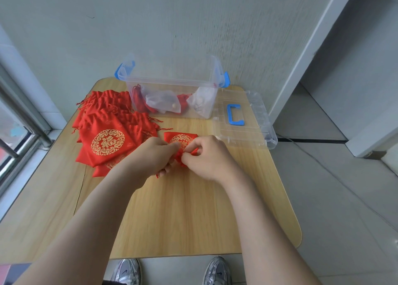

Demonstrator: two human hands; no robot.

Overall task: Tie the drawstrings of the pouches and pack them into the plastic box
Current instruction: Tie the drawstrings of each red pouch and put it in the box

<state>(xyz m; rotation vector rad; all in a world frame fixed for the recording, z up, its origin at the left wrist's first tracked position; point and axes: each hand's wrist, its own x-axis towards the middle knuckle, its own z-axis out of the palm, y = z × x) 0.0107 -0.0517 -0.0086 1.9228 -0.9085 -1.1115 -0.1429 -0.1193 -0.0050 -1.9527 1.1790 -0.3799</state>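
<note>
Presently working one red pouch (180,141): lies flat on the worktop (183,209), gold roundel up, closed bottom pointing away past the fingertips, gathered neck drawn in between the two hands. Runs its long axis roughly from the hands out toward the far edge, mouth nearest, base farthest.

Gripped at that neck from both sides. Left hand (153,155) curled, thumb and forefinger closed on the bunched cloth or cord. Right hand (206,157) likewise pinching a fold of red just across from it, fingertips nearly meeting. Cannot tell whether a knot is formed yet; hidden under the fingers. Shows only a short cord end (157,177) poking out below the left hand.

Straight beyond both hands, well apart: plastic box (172,82), open at the top, holding packed red pouches (183,97) and pale mesh bags (160,101). Sits about midway between the two hands, so reachable by either. Probably calls for a forward lift, up and over the near wall, once tied.

Off to the right of the right hand, near: clear lid (243,132) with a blue handle (234,114), lying flat beside the box.

Off to the left of the left hand, just beside and partly hidden by that wrist: heap of pouches (105,142), mouths fanned away, strings loose by the look of it, so plenty left to do. Puts the left hand nearer the heap for the next pick.
</note>
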